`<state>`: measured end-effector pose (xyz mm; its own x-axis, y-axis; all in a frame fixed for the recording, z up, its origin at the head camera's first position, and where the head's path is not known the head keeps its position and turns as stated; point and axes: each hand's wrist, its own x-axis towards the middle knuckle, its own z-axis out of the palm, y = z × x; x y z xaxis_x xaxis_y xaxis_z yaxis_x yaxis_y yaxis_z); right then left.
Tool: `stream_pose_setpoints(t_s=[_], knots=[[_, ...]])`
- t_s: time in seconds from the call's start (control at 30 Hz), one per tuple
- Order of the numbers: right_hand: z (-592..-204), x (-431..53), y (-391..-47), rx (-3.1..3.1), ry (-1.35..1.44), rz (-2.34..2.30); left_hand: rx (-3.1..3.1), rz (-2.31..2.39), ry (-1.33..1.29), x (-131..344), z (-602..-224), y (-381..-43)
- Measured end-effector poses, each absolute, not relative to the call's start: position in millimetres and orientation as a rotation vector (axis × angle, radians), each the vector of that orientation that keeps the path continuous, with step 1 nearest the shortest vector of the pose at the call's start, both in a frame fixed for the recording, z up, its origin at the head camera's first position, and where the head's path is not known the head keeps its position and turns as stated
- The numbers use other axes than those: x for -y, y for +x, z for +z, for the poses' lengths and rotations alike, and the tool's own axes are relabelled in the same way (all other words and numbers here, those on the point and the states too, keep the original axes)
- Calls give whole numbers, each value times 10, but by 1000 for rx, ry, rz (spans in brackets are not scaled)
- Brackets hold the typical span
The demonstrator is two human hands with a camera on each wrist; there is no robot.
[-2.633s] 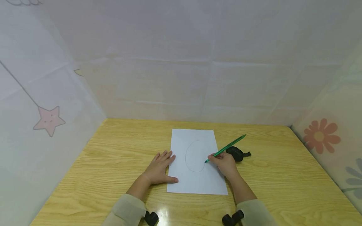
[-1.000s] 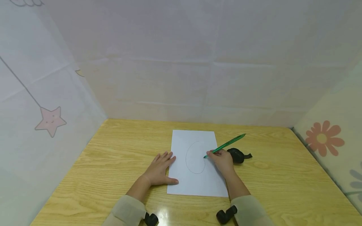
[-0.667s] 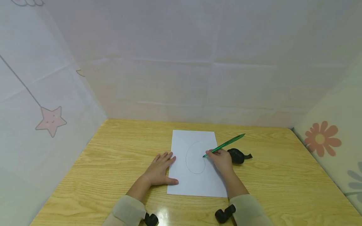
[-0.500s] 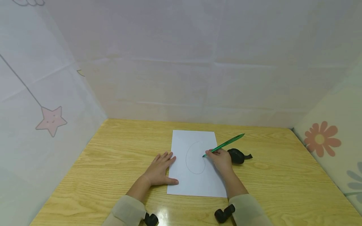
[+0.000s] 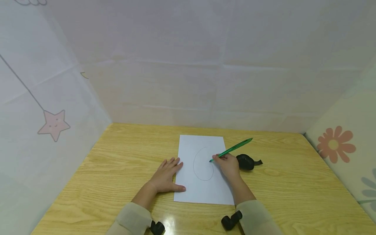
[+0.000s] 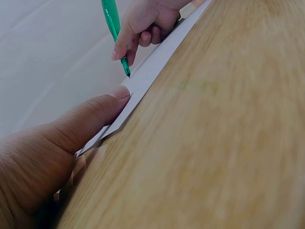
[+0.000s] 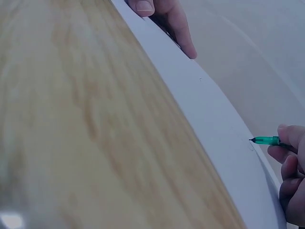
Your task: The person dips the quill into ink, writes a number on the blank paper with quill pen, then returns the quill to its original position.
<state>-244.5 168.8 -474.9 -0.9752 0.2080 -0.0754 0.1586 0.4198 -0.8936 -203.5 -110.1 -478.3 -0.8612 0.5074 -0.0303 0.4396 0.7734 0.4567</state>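
Observation:
A sheet of white paper [image 5: 202, 192] lies on the wooden table, bearing a thin curved line like an oval with a gap at its upper right. My left hand [image 5: 165, 176] rests flat with fingers spread, fingertips and thumb on the paper's left edge. My right hand [image 5: 230, 166] pinches a green pen [image 5: 235, 147] near its dark tip. That tip is at the paper, by the upper end of the line's right side. In the left wrist view, my left thumb [image 6: 97, 112] lies on the paper, with the pen [image 6: 112, 21] slanting down beyond it.
Just right of my right hand sits a black rounded object with a short strap [image 5: 246, 162], partly covered by the hand. The wooden table [image 5: 117, 156] ends at a pale cloth wall [image 5: 176, 91]. Black devices [image 5: 231, 220] are worn at both sleeve cuffs.
My right hand and the pen have shifted slightly up and left on the paper. The drawn line has grown a little on its right side, bending inward. My left hand stays in place.

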Motion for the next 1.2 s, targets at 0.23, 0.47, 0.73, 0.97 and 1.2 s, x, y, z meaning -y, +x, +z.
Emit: stream_pose_setpoints(t_s=[0.23,0.47,0.73,0.97,1.2], knots=[[-4766,-1675,-2476,2619,-363,1627,-2820,648,758,1100,-4805,-2050],[-4756,-1633,-2480,2623,-347,1603,-2820,641,755,1098,-4817,-2054],[-4774,-1584,-2512,2591,-339,1620,-2815,645,744,1096,-4792,-2046],[-4786,-1548,-2519,2579,-317,1640,-2810,645,741,1088,-4782,-2042],[-4775,-1499,-2540,2585,-318,1655,-2804,657,737,1085,-4763,-2041]])
